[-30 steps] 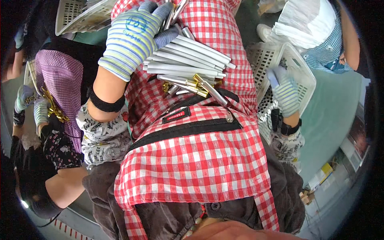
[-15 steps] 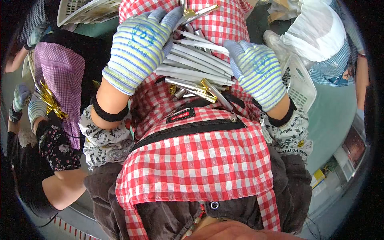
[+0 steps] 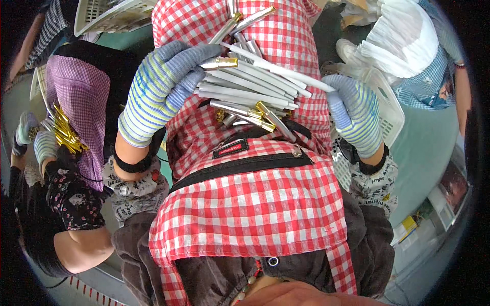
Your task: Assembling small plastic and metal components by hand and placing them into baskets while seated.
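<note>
My left hand (image 3: 158,94), in a striped knit glove, has its fingers closed on a short silver tube with a gold end (image 3: 222,62). My right hand (image 3: 359,113), gloved alike, pinches the right end of a long, slim white stick (image 3: 286,69). The stick slants up leftward, its far end near my left fingertips. Under it, in my lap, lies a pile of similar white sticks (image 3: 240,95). More silver tubes with gold ends (image 3: 245,110) lie at the near side of the pile, and others (image 3: 252,20) beyond it.
A red-and-white checked apron (image 3: 245,204) covers my lap and chest. A white plastic basket (image 3: 390,109) stands at right, another (image 3: 109,18) at far left. To the left, a person's gloved hands (image 3: 46,145) are beside gold-ended pieces (image 3: 64,130). White sheeting (image 3: 403,41) lies at far right.
My right hand has moved right, drawing one white stick out from the pile. My left hand has lowered and turned, and the gold-ended tube now shows at its fingers.
</note>
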The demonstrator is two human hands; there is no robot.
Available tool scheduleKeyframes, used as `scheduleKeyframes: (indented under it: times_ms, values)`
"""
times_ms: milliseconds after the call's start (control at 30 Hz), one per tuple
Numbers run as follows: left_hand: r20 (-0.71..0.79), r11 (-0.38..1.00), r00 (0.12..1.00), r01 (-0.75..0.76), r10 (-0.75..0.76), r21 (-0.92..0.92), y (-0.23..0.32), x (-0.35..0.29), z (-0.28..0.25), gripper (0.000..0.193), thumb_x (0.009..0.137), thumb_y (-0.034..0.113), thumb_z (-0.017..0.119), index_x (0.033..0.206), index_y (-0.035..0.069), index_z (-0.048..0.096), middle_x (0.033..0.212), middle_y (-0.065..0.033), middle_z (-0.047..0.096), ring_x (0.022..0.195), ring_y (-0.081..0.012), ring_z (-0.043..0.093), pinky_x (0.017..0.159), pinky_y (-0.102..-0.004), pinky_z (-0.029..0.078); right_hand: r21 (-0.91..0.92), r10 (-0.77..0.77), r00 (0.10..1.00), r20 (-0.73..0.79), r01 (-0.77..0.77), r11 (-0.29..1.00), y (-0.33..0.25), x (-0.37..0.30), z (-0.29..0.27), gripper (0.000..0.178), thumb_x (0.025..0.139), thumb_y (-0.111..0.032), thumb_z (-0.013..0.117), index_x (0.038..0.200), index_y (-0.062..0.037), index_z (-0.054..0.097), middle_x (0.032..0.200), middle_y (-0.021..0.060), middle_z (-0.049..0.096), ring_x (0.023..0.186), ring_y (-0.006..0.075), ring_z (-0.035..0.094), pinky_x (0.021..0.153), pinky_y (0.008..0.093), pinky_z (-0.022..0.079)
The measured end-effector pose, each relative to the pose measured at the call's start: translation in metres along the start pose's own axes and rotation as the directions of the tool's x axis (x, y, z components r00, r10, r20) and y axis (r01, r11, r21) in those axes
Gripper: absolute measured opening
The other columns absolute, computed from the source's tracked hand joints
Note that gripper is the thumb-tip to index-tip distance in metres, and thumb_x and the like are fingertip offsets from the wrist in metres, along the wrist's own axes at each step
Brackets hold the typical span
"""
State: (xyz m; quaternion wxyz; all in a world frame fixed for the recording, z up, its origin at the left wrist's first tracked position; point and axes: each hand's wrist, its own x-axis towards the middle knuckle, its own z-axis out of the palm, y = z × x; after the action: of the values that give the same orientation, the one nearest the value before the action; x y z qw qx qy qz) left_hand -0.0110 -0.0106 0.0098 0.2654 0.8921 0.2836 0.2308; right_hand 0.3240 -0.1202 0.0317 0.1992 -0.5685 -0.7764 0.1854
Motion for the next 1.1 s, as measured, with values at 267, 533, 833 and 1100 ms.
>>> scheduleKeyframes:
  times_ms: [267,533,833,1100]
  values:
    - [0.098,1.0,0.995,0.014,-0.012,-0.011,0.01,0.002,0.01,0.037,0.089,0.021,0.058,0.119,0.001,0.066,0.099,-0.0132,0.068,0.086,-0.0321,0.061,0.078,-0.0396,0.049,-0.052,-0.053,0.998,0.046,0.055,0.997,-0.001,0.0,-0.003,0.017,0.087,-0.019,0.068,0.096,-0.0047,0.069,0.079,0.0125,0.069,0.068,0.0318,0.065,0.064,0.0427,0.049]
    - [0.053,0.989,0.996,-0.084,0.078,0.121,0.015,0.003,0.015,0.029,0.08,0.01,0.066,0.109,0.003,0.066,0.098,-0.0143,0.062,0.088,-0.0354,0.055,0.079,-0.0461,0.045,0.037,-0.231,0.973,0.009,0.23,0.972,0.01,0.0,-0.001,0.024,0.086,-0.025,0.06,0.069,-0.0124,0.048,0.055,0.0066,0.044,0.046,0.0285,0.047,0.045,0.0407,0.04]
    - [0.124,0.979,0.979,-0.174,0.161,0.105,0.014,-0.022,0.002,0.035,0.084,0.03,0.06,0.112,0.009,0.065,0.083,-0.0099,0.051,0.074,-0.03,0.051,0.07,-0.0449,0.04,0.269,-0.049,0.988,0.144,0.009,0.963,-0.036,-0.01,0.012,0.026,0.094,-0.028,0.055,0.08,-0.0064,0.059,0.06,0.016,0.059,0.057,0.0379,0.06,0.053,0.0467,0.046]
    - [0.089,0.934,0.961,-0.275,0.261,0.231,0.034,-0.014,-0.004,0.033,0.093,0.034,0.057,0.114,0.009,0.063,0.085,-0.0083,0.053,0.076,-0.0285,0.054,0.071,-0.0451,0.041,0.653,-0.02,0.957,0.289,-0.182,0.735,-0.026,-0.005,0.026,0.032,0.094,-0.031,0.052,0.086,-0.0025,0.063,0.078,0.0221,0.065,0.076,0.0392,0.064,0.066,0.0477,0.05]
